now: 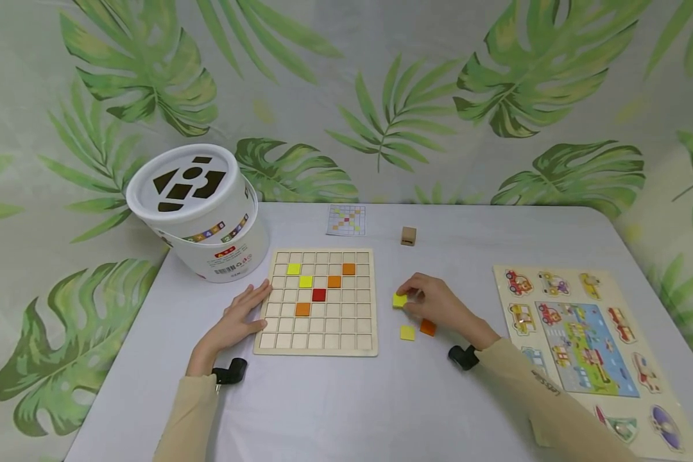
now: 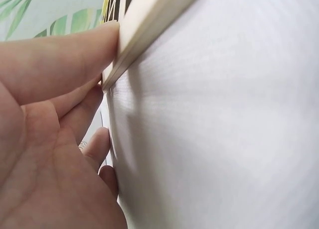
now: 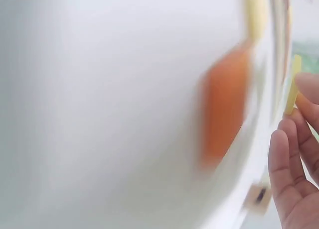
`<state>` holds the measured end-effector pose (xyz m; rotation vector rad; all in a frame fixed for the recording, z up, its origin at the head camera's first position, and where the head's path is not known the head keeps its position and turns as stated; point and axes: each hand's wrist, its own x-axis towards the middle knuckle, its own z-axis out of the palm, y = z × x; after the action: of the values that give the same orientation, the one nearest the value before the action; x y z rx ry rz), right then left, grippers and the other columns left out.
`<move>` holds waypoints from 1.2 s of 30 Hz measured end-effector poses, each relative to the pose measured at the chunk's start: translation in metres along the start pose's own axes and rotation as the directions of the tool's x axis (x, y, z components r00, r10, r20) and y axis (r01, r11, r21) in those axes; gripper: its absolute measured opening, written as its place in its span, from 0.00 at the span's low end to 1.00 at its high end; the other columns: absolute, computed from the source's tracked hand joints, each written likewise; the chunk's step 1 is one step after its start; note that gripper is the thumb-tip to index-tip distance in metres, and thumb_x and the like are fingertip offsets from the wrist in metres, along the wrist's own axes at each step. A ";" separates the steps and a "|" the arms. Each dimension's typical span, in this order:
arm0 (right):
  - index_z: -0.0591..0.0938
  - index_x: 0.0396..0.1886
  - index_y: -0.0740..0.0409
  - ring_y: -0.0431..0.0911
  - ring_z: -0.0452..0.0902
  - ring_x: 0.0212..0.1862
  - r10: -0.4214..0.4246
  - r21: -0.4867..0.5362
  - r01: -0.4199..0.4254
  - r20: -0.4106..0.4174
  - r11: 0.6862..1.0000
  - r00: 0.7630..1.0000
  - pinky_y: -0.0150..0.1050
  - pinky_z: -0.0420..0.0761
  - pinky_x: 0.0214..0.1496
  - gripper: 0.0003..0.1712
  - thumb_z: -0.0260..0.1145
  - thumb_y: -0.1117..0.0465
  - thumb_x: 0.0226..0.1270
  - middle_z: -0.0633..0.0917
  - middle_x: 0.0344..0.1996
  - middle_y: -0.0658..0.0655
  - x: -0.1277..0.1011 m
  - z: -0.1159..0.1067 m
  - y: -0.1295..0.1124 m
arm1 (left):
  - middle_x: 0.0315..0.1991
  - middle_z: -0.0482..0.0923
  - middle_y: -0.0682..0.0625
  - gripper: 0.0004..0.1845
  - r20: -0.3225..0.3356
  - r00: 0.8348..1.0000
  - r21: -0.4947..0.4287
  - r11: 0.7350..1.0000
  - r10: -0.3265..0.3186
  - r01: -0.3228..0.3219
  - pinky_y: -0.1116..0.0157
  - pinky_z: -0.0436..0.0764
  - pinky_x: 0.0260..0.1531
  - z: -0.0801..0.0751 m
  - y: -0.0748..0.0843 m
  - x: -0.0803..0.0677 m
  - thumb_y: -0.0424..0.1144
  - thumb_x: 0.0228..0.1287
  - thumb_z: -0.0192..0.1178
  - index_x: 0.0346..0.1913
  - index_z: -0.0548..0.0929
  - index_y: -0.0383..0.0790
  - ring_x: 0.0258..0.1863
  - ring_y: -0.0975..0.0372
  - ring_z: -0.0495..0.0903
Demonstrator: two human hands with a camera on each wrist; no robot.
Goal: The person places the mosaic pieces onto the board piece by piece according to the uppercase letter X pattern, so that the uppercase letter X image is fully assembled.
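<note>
A wooden grid board (image 1: 346,326) lies on the table, with yellow, orange and red square tiles set in some cells. Two yellow tiles (image 1: 305,282) and several orange and red ones form crossing diagonals. My left hand (image 1: 237,319) rests at the board's left edge, fingers fairly straight, touching the rim (image 2: 149,25). Right of the board, my right hand (image 1: 433,300) pinches a yellow tile (image 1: 400,300) between thumb and fingers; the right wrist view shows this tile (image 3: 294,84) edge-on. Below that hand lie a loose yellow tile (image 1: 407,332) and an orange tile (image 1: 428,327).
A white lidded bucket (image 1: 231,250) stands behind the left hand. Beyond the board lie a pattern card (image 1: 346,220) and a small wooden block (image 1: 408,236). A vehicle puzzle board (image 1: 595,346) lies at the right, partly under the right forearm. Leaf-print cloth hangs behind.
</note>
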<state>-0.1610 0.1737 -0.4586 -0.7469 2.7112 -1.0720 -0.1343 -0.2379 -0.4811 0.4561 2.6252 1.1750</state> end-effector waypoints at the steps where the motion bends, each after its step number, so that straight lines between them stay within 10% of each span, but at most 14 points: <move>1: 0.81 0.38 0.59 0.44 0.72 0.37 -0.015 0.015 0.015 0.006 1.000 1.000 0.38 0.75 0.40 0.13 0.68 0.68 0.50 0.79 0.36 0.50 0.004 0.004 -0.006 | 0.70 0.46 0.50 0.37 0.000 1.000 0.000 1.000 -0.001 0.001 0.38 0.36 0.55 0.000 0.000 0.000 0.32 0.55 0.59 0.68 0.56 0.40 0.68 0.49 0.36; 21: 0.81 0.34 0.59 0.41 0.68 0.34 -0.035 -0.094 0.051 0.165 0.994 0.986 0.31 0.71 0.38 0.11 0.63 0.72 0.50 0.77 0.30 0.49 0.068 0.074 -0.077 | 0.70 0.46 0.49 0.37 -0.003 1.000 -0.005 1.000 0.011 -0.011 0.39 0.37 0.56 0.000 -0.002 0.000 0.31 0.54 0.59 0.68 0.56 0.39 0.68 0.49 0.36; 36: 0.80 0.39 0.60 0.43 0.72 0.35 -0.047 0.071 0.043 0.049 0.997 0.998 0.35 0.75 0.35 0.12 0.65 0.70 0.52 0.80 0.34 0.53 0.006 0.012 -0.032 | 0.70 0.46 0.49 0.37 0.000 1.000 -0.009 1.000 0.004 -0.004 0.40 0.36 0.57 -0.001 -0.001 -0.001 0.33 0.55 0.59 0.68 0.56 0.39 0.68 0.49 0.36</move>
<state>-0.1499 0.1440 -0.4454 -0.8157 2.6129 -1.1350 -0.1342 -0.2394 -0.4815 0.4604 2.6189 1.1883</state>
